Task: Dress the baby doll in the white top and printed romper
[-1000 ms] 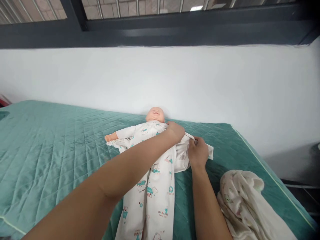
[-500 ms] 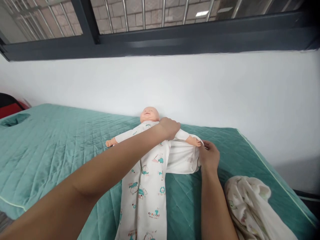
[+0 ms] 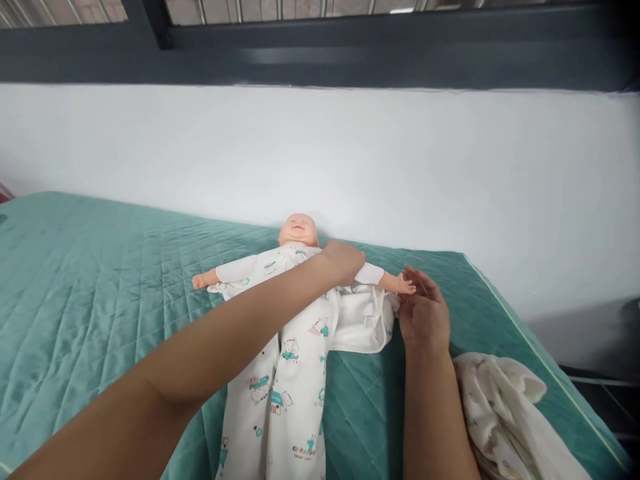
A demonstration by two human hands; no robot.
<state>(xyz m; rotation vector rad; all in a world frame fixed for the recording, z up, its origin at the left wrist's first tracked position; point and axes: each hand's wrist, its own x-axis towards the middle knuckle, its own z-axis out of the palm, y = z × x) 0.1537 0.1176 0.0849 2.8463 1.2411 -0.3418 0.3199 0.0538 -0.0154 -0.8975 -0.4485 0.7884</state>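
Note:
A baby doll (image 3: 298, 230) lies on its back, arms stretched out sideways, with printed white baby clothes (image 3: 295, 347) over its body and legs. My left hand (image 3: 345, 261) reaches across its chest and is closed round the upper part of the arm on the right. That arm's white sleeve (image 3: 370, 273) shows beyond my fist. Beside the doll's bare hand (image 3: 404, 285) is my right hand (image 3: 425, 313), open, palm up, its fingers extended and partly behind the doll's fingers. A spread white cloth flap (image 3: 363, 320) lies below this arm, its outer edge near my right thumb.
Another crumpled white cloth (image 3: 505, 400) lies to the right of my right forearm. Everything rests on a green quilted bed cover (image 3: 125, 287), whose piped edge runs down the right side. Behind it stand a white wall (image 3: 320, 153) and a dark window frame (image 3: 320, 57).
My right hand has let go of the white cloth and opened beside the doll's hand. The cloth flap has dropped lower. The doll's arm reaches further right, and the view has tilted down.

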